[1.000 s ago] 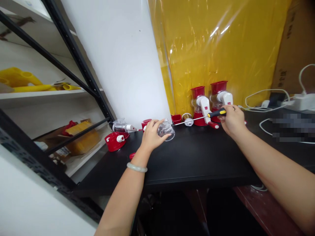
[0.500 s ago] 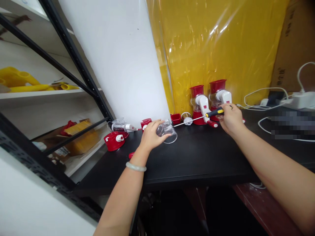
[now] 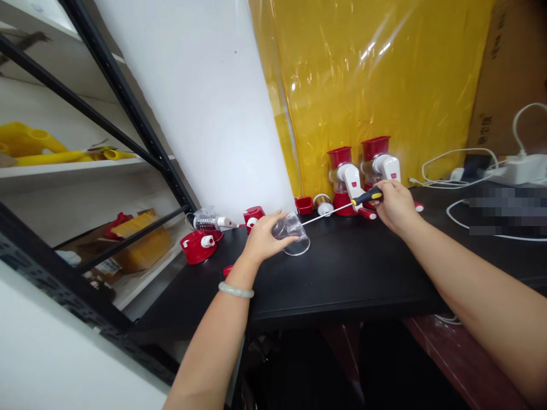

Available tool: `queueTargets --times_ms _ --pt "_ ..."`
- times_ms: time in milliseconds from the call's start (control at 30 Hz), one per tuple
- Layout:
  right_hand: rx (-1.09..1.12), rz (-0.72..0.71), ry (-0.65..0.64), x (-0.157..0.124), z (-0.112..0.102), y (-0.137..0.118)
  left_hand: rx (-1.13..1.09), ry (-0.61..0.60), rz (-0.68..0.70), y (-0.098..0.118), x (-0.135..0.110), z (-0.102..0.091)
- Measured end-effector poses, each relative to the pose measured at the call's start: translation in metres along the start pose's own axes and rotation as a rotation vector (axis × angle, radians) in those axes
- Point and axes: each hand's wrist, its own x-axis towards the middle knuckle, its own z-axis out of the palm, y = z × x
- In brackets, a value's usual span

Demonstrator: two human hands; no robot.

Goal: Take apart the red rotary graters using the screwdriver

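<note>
A clear plastic housing (image 3: 296,232) with a round rim is gripped between the thumb and fingers of my left hand (image 3: 265,234), just over the black table. My right hand (image 3: 395,206) is closed around the black-and-yellow handle of a screwdriver (image 3: 366,197). Its long shaft slants down to the left, and the tip meets the clear housing; whether a screw is there is too small to tell. Behind the hands stand two red-and-white rotary graters, the nearer one (image 3: 342,179) left of my right hand and another grater (image 3: 376,149) behind that hand.
On the black table (image 3: 333,279), a red base (image 3: 199,246) and a grater drum with a white crank (image 3: 209,219) lie at left. A red hopper (image 3: 303,205) and a metal drum (image 3: 323,205) sit near the wall. White cables (image 3: 457,152) lie at right; a shelf rack (image 3: 141,114) stands left.
The screwdriver handle and my right hand have shifted slightly left. The clear housing sits a little lower in view, still in my left hand, with the screwdriver tip still at it.
</note>
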Motion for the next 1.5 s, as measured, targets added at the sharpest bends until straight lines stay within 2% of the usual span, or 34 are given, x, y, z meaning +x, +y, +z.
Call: queueTargets --times_ms 267,467,533,600,700,767,833,900,1033,1100,1200,1333,1400,1500 --pt "-0.14 0.012 0.041 -0.004 0.0 -0.002 -0.084 0.022 -0.011 0.001 0.001 0.0" --pt "-0.456 -0.048 0.054 -0.014 -0.005 -0.015 -0.078 0.013 0.013 -0.001 0.001 -0.001" --pt "-0.482 -0.078 0.062 -0.013 -0.005 -0.016 -0.08 0.013 0.011 -0.002 0.001 -0.001" --pt "-0.4 -0.058 0.081 -0.012 -0.004 -0.016 -0.083 0.014 0.01 -0.002 0.001 0.0" --pt "-0.089 0.078 0.075 -0.01 0.0 -0.018 -0.086 0.009 0.005 -0.002 0.001 0.0" --pt "0.104 0.186 0.003 -0.011 0.002 -0.022 -0.085 0.006 -0.001 -0.003 0.001 0.0" --pt "0.193 0.25 -0.079 -0.012 0.002 -0.025 -0.082 0.006 -0.008 -0.003 0.001 0.0" --pt "0.151 0.246 -0.085 -0.013 0.0 -0.025 -0.079 0.005 -0.007 -0.003 0.001 -0.001" --pt "-0.322 0.09 0.008 -0.012 -0.003 -0.018 -0.072 0.003 -0.003 -0.003 0.001 -0.001" --pt "-0.436 0.032 0.033 -0.011 -0.003 -0.015 -0.068 0.001 -0.008 -0.003 0.001 -0.001" --pt "-0.196 0.094 0.018 -0.011 0.001 -0.016 -0.068 -0.003 -0.009 -0.004 0.001 -0.001" --pt "0.166 0.306 -0.012 -0.013 0.005 -0.025 -0.064 -0.009 -0.018 -0.005 0.0 -0.001" --pt "0.196 0.347 -0.043 -0.014 0.004 -0.028 -0.068 -0.011 -0.021 -0.004 0.0 -0.002" --pt "0.004 0.205 -0.031 -0.012 0.0 -0.023 -0.077 -0.011 -0.018 -0.003 0.0 -0.003"
